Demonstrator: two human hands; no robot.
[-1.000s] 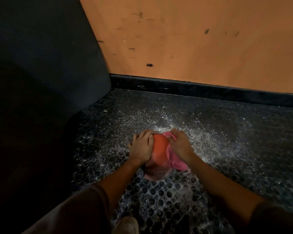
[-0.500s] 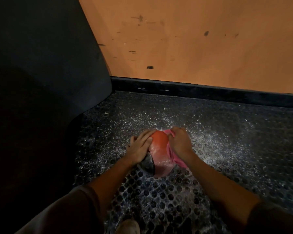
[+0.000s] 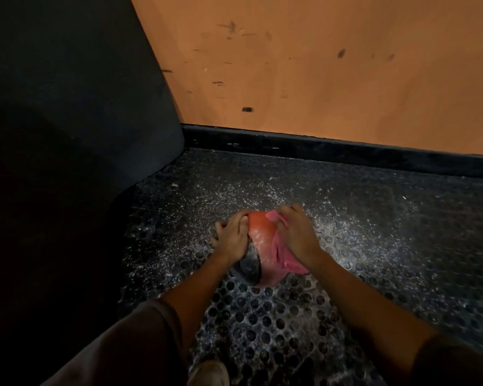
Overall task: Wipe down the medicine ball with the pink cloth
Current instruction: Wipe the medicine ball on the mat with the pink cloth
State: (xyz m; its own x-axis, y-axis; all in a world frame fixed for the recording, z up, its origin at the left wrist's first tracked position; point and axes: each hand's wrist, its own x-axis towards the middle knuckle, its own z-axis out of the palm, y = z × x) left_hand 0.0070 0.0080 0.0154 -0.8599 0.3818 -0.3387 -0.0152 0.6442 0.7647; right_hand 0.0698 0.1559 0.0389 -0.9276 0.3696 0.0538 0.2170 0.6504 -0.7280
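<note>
Head view: the left hand (image 3: 230, 240) lies with fingers spread and fairly straight against the left side of the medicine ball (image 3: 258, 232), steadying it rather than gripping it. The right hand (image 3: 296, 235) is curled over the ball's top right, with the pink cloth (image 3: 283, 256) bunched under its palm. A tuft of cloth pokes out by the thumb and the rest trails down to the floor. The ball, orange with a dark panel low on its left, sits on the studded rubber floor mat (image 3: 262, 316), about midway across it and well apart from the mat's far edge at the black skirting (image 3: 318, 151). White specks are scattered over the mat around the ball. A shoe (image 3: 209, 373) shows at the near edge, a dark padded surface (image 3: 67, 107) rises along the left edge, and a scuffed orange wall (image 3: 318, 65) stands beyond. As I judge it, the ball could roll out from under the flat left hand if the right pushes hard sideways. The trailing cloth could also pick up the white specks and smear them back onto the ball. No container is in sight.
</note>
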